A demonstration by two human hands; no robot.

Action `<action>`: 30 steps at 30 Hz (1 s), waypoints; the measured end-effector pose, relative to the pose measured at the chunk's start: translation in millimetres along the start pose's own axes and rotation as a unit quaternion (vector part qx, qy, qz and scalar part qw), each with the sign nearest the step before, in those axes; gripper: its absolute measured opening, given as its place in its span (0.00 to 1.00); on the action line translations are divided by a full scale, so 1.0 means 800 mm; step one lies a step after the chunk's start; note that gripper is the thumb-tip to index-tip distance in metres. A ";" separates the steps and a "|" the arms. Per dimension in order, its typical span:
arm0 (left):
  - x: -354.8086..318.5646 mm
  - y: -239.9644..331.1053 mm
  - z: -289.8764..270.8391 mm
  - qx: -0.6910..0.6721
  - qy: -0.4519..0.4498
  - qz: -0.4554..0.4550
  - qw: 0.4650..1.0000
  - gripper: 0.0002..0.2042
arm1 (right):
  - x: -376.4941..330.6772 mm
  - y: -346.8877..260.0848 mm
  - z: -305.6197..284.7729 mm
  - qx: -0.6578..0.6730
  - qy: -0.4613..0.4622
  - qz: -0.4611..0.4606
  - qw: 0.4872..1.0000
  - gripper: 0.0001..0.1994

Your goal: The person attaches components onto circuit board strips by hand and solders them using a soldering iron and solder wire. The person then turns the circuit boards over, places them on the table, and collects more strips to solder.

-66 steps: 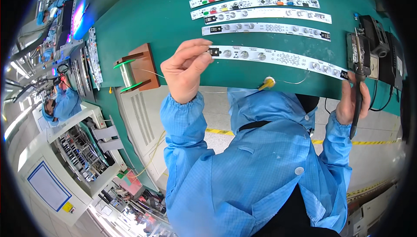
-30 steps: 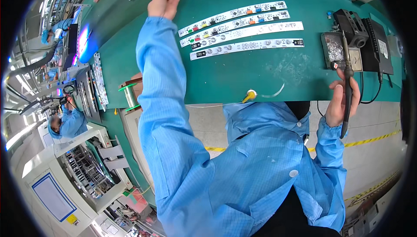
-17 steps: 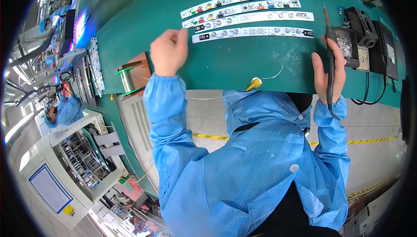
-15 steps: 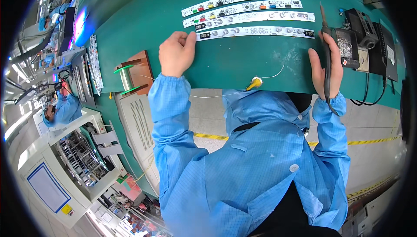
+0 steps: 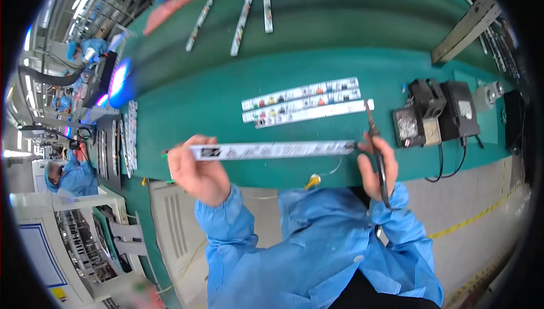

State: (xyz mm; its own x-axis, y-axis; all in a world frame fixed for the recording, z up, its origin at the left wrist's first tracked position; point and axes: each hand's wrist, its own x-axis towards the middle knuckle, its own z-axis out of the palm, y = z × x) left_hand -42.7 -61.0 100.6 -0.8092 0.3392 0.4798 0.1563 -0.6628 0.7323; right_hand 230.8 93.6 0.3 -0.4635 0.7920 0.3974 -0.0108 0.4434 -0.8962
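Head view: left hand (image 5: 195, 173) and right hand (image 5: 371, 164) lift white strip (image 5: 272, 150) level.

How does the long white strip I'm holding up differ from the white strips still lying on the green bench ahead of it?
The held strip is lifted off the green bench, left hand gripping one end and right hand at the other; the three lying strips rest flat, side by side. The held strip looks mostly white; two lying strips show coloured parts. The held one runs level, the lying ones slant. All are long, narrow and white.
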 end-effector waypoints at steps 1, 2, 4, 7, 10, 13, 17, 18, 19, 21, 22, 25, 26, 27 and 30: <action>0.007 0.016 0.015 0.056 0.078 0.019 0.995 0.07 | 0.002 -0.005 0.001 0.002 -0.014 -0.020 1.000 0.24; 0.015 0.030 0.029 0.029 0.047 0.065 0.996 0.07 | 0.005 -0.007 0.001 0.004 -0.006 -0.030 1.000 0.24; 0.020 0.049 0.057 0.053 -0.017 0.124 0.991 0.07 | 0.005 -0.008 -0.003 0.010 0.007 -0.041 0.999 0.24; -0.004 0.038 0.102 0.212 -0.069 0.142 0.965 0.06 | -0.005 -0.001 -0.014 0.033 0.034 -0.029 0.998 0.24; -0.027 -0.018 0.138 0.356 -0.317 0.253 0.842 0.12 | -0.020 0.003 -0.030 0.043 0.091 -0.015 0.995 0.23; -0.071 -0.097 0.170 0.327 -0.424 0.307 0.786 0.07 | -0.024 0.006 -0.046 0.063 0.153 -0.031 0.986 0.23; -0.130 -0.167 0.173 0.391 -0.528 0.218 0.722 0.11 | -0.023 0.009 -0.055 0.026 0.153 -0.030 0.987 0.23; -0.142 -0.175 0.171 0.423 -0.570 0.154 0.687 0.12 | -0.024 0.010 -0.057 0.013 0.146 -0.026 0.989 0.23; -0.148 -0.178 0.170 0.424 -0.547 0.177 0.700 0.12 | -0.025 0.011 -0.055 0.011 0.138 -0.023 0.990 0.22; -0.146 -0.165 0.169 0.445 -0.544 0.163 0.692 0.12 | -0.029 0.014 -0.056 0.000 0.130 -0.019 0.991 0.22; -0.137 -0.148 0.167 0.425 -0.510 0.146 0.734 0.11 | -0.033 0.014 -0.057 0.004 0.128 -0.021 0.992 0.22; -0.063 -0.065 0.163 0.273 -0.358 0.138 0.882 0.10 | -0.034 0.018 -0.061 0.018 0.151 -0.010 0.988 0.22; -0.038 -0.019 0.151 0.313 -0.312 0.157 0.883 0.13 | -0.032 0.018 -0.061 0.017 0.154 -0.011 0.988 0.22; -0.010 0.024 0.140 0.320 -0.271 0.171 0.891 0.13 | -0.030 0.019 -0.061 0.013 0.164 -0.003 0.986 0.22; 0.041 0.110 0.137 0.286 -0.223 0.307 0.880 0.14 | -0.024 0.017 -0.056 0.026 0.175 -0.009 0.984 0.22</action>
State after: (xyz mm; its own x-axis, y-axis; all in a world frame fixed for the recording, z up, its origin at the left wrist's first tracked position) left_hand 6.3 -35.2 233.9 -0.1901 0.3461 0.9187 0.8489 -0.4121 0.3309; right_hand 279.5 103.4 -10.8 -0.1290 0.8839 0.4494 -0.0668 0.4445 -0.8933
